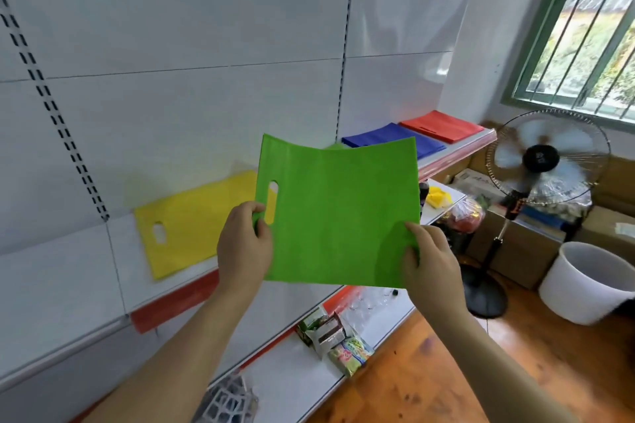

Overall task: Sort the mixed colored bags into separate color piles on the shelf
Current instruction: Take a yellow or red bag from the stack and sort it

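Yellow pile [192, 223] at the left, blue pile [385, 137] and red pile [443, 125] at the far right already lie apart on the shelf [178, 299], while both hands, left [245, 244] and right [429, 259], pinch the green bag [340, 216] above it, seemingly unplaced

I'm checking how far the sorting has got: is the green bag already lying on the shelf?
No: the green bag is held up in the air, gripped by the left hand and the right hand.
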`<state>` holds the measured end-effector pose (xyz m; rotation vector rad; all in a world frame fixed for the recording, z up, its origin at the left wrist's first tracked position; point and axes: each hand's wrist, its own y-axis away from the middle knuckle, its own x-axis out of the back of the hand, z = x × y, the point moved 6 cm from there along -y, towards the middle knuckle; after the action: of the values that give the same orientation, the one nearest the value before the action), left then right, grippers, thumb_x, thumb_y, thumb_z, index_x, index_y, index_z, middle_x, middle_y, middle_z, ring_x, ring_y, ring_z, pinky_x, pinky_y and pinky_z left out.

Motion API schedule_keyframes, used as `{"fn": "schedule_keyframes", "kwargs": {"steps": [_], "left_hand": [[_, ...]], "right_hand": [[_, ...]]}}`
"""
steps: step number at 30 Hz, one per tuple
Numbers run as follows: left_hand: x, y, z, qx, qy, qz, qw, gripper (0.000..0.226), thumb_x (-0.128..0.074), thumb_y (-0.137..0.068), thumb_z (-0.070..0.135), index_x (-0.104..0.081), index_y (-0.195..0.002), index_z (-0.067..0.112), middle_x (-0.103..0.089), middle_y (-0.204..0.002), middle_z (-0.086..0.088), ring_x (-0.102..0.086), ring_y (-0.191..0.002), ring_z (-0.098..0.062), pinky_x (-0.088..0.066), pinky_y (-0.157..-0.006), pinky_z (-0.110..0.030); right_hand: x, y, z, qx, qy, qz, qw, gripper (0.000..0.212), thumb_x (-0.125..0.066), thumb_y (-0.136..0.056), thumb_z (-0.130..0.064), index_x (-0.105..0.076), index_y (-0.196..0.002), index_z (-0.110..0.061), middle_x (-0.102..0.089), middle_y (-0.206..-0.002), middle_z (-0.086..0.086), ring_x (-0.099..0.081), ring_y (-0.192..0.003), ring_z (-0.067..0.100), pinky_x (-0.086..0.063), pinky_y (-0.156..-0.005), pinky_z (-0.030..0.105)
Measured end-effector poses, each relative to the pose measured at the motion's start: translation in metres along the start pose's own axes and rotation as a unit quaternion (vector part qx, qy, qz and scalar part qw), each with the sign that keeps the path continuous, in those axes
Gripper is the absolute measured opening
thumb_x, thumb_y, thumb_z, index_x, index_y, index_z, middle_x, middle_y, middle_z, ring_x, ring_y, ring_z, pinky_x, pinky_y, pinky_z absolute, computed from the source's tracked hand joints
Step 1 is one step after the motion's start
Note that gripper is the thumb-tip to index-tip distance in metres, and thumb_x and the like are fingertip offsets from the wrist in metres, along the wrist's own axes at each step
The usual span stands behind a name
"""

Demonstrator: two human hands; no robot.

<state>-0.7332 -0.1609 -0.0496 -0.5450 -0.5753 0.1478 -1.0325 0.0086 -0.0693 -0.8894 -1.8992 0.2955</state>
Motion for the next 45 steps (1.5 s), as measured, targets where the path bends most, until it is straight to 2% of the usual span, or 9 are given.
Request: {"fn": "schedule_keyframes", "kwargs": {"steps": [6, 9, 13, 17, 22, 27, 33, 40, 45], "left_hand": [[-0.081, -0.041, 0.004, -0.005, 0.009, -0.017, 1.0, 0.028, -0.06, -0.101, 0.006, -0.063, -0.128, 0.012, -0.064, -0.127, -0.005, -0.063, -0.11, -0.023, -0.048, -0.086, -0.033], [-0.109, -0.071, 0.004, -0.001, 0.0, -0.024, 1.0, 0.03, -0.061, -0.099, 0.004, -0.064, -0.128, 0.01, -0.064, -0.127, -0.007, -0.062, -0.114, -0.027, -0.051, -0.091, -0.04], [-0.137, -0.103, -0.003, 0.014, -0.036, -0.04, 0.998, 0.031, -0.061, -0.099, 0.008, -0.064, -0.13, 0.011, -0.063, -0.127, -0.006, -0.063, -0.113, -0.027, -0.054, -0.09, -0.045], [-0.16, -0.109, -0.015, 0.008, -0.089, -0.065, 0.994, 0.034, -0.06, -0.101, 0.012, -0.063, -0.135, 0.012, -0.062, -0.13, -0.003, -0.063, -0.114, -0.023, -0.055, -0.088, -0.042], [-0.18, -0.124, -0.031, 0.064, -0.138, -0.059, 0.987, 0.039, -0.063, -0.098, 0.011, -0.062, -0.137, 0.007, -0.062, -0.132, -0.008, -0.064, -0.114, -0.028, -0.054, -0.089, -0.042], [-0.199, -0.126, -0.04, 0.124, -0.201, -0.05, 0.97, 0.043, -0.062, -0.099, 0.016, -0.059, -0.141, 0.007, -0.06, -0.135, -0.007, -0.062, -0.118, -0.026, -0.053, -0.094, -0.04], [-0.219, -0.126, -0.038, 0.183, -0.29, -0.051, 0.938, 0.046, -0.062, -0.098, 0.02, -0.059, -0.141, 0.007, -0.063, -0.133, -0.01, -0.06, -0.121, -0.029, -0.051, -0.101, -0.042], [-0.224, -0.124, -0.038, 0.207, -0.41, -0.074, 0.885, 0.032, -0.053, -0.1, 0.027, -0.063, -0.126, 0.011, -0.066, -0.12, -0.008, -0.058, -0.11, -0.03, -0.049, -0.094, -0.041], [-0.229, -0.123, -0.04, 0.202, -0.423, -0.083, 0.879, 0.037, -0.051, -0.1, 0.042, -0.067, -0.119, 0.015, -0.07, -0.117, -0.004, -0.056, -0.109, -0.031, -0.048, -0.093, -0.041]], "right_hand": [[-0.014, -0.074, 0.034, 0.006, 0.032, -0.008, 0.999, 0.047, -0.057, -0.096, 0.001, -0.06, -0.143, -0.008, -0.058, -0.132, 0.004, -0.061, -0.106, 0.03, -0.05, -0.082, 0.037], [-0.023, -0.12, 0.04, 0.024, 0.048, -0.007, 0.999, 0.047, -0.057, -0.096, 0.002, -0.06, -0.143, -0.008, -0.057, -0.134, 0.004, -0.061, -0.109, 0.031, -0.049, -0.08, 0.037], [-0.05, -0.169, 0.053, 0.032, 0.047, -0.019, 0.998, 0.047, -0.058, -0.095, 0.004, -0.061, -0.141, -0.004, -0.062, -0.132, 0.008, -0.06, -0.116, 0.031, -0.055, -0.093, 0.044], [-0.088, -0.2, 0.064, 0.058, 0.057, -0.058, 0.995, 0.049, -0.058, -0.093, 0.007, -0.062, -0.141, -0.002, -0.063, -0.135, 0.012, -0.061, -0.121, 0.036, -0.054, -0.1, 0.05], [-0.139, -0.249, 0.083, 0.076, 0.039, -0.096, 0.992, 0.049, -0.056, -0.094, 0.006, -0.061, -0.142, -0.002, -0.062, -0.136, 0.013, -0.06, -0.119, 0.037, -0.055, -0.094, 0.046], [-0.187, -0.292, 0.104, 0.105, 0.024, -0.168, 0.98, 0.049, -0.052, -0.1, -0.004, -0.055, -0.149, -0.005, -0.056, -0.143, 0.01, -0.054, -0.127, 0.032, -0.052, -0.103, 0.047], [-0.225, -0.323, 0.116, 0.139, 0.014, -0.246, 0.959, 0.048, -0.054, -0.103, -0.02, -0.053, -0.149, -0.005, -0.053, -0.145, 0.01, -0.053, -0.127, 0.03, -0.055, -0.096, 0.045], [-0.25, -0.33, 0.115, 0.177, 0.057, -0.306, 0.934, 0.047, -0.053, -0.099, -0.029, -0.052, -0.141, -0.007, -0.049, -0.145, 0.01, -0.051, -0.127, 0.03, -0.052, -0.104, 0.043], [-0.256, -0.339, 0.115, 0.187, 0.091, -0.32, 0.924, 0.039, -0.049, -0.103, -0.031, -0.053, -0.135, -0.009, -0.043, -0.15, 0.01, -0.048, -0.129, 0.03, -0.052, -0.103, 0.04]]}}
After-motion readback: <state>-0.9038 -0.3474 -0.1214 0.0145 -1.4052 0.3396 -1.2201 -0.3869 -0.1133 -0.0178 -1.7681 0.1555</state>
